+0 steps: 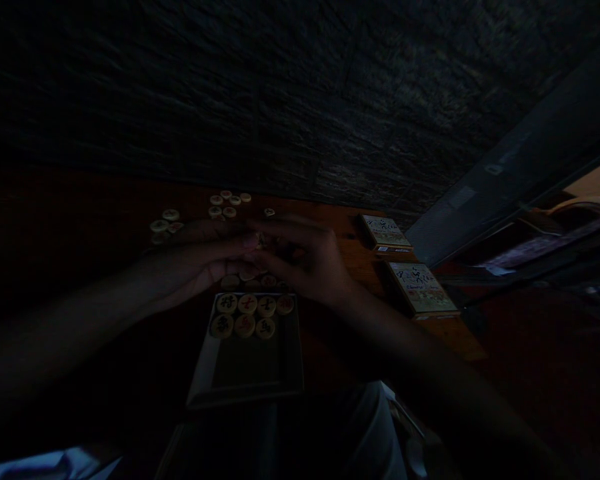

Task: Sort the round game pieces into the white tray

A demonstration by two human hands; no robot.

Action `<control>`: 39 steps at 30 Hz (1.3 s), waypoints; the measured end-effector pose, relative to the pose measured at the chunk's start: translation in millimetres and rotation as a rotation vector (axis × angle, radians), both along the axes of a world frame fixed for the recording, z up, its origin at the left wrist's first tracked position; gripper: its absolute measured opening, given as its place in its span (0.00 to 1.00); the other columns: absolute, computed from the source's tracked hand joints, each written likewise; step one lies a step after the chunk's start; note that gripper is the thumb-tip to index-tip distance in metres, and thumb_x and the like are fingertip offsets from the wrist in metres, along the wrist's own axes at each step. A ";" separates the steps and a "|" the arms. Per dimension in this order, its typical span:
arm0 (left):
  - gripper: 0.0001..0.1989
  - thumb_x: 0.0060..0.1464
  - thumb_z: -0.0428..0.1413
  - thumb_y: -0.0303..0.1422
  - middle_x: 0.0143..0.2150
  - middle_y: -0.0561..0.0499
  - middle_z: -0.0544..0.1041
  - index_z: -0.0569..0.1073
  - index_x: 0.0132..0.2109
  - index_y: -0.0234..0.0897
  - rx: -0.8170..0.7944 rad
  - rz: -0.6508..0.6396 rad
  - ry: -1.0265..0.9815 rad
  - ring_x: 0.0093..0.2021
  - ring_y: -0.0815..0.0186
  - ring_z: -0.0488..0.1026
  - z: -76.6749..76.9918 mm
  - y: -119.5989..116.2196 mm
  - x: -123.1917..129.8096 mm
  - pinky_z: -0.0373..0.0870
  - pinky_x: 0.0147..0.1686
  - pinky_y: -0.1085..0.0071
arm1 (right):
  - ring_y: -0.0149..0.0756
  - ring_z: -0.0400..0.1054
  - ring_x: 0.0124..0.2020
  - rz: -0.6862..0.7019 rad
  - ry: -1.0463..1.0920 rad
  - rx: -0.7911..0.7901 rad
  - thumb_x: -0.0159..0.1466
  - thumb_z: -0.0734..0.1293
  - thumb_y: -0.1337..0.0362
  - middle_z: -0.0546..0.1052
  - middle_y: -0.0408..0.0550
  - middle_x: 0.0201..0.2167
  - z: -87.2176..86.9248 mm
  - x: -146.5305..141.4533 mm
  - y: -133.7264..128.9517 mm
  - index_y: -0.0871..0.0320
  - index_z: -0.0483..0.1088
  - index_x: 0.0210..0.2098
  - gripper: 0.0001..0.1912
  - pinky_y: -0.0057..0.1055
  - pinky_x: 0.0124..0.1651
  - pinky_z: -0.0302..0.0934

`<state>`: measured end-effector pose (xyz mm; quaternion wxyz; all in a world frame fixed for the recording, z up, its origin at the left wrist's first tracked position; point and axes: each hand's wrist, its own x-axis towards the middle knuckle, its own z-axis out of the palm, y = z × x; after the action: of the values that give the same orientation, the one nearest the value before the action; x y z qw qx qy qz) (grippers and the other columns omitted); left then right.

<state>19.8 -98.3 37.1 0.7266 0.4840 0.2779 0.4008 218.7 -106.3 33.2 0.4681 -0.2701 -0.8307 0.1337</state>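
An open box [291, 360] lies at the table's near edge, with several round character pieces [245, 325] in two rows in its far part. Just beyond it, my left hand [205, 257] and my right hand [307, 257] meet over more pieces. A small piece [261, 241] is pinched between the thumb and fingers of my right hand, touching the fingertips of my left hand. My left fingers are stretched out and slightly curved. Loose pieces [253, 284] show under the hands, partly hidden. The picture is very dark.
Several loose discs [170, 215] lie on the table [353, 257] at the back left, and others [229, 212] near the wall [280, 120]. Two closed printed boxes [386, 232] [423, 288] lie to the right. The table's right edge is beyond them.
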 end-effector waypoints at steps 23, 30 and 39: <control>0.10 0.57 0.66 0.30 0.42 0.43 0.85 0.81 0.45 0.28 -0.001 0.018 0.019 0.40 0.61 0.82 -0.9 0.0 -1.1 0.81 0.42 0.68 | 0.36 0.75 0.44 0.015 0.019 0.025 0.67 0.72 0.64 0.80 0.51 0.44 1.5 0.0 -1.4 0.60 0.76 0.53 0.15 0.33 0.48 0.70; 0.11 0.58 0.65 0.34 0.41 0.43 0.85 0.81 0.43 0.29 -0.020 -0.034 0.022 0.40 0.61 0.82 -6.2 5.9 -3.5 0.80 0.42 0.68 | 0.34 0.75 0.42 -0.032 -0.021 0.031 0.67 0.72 0.63 0.81 0.49 0.44 1.8 0.6 -1.9 0.58 0.77 0.52 0.14 0.32 0.45 0.70; 0.10 0.59 0.64 0.32 0.40 0.41 0.84 0.81 0.43 0.27 -0.014 0.007 0.073 0.40 0.62 0.81 -2.7 3.2 -2.7 0.78 0.44 0.66 | 0.32 0.75 0.38 -0.022 0.005 0.011 0.66 0.73 0.64 0.81 0.49 0.44 0.3 0.3 -1.3 0.59 0.77 0.53 0.15 0.31 0.43 0.71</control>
<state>17.1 -95.1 34.4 0.7181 0.4921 0.3087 0.3833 219.0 -107.6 33.5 0.4731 -0.2761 -0.8273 0.1245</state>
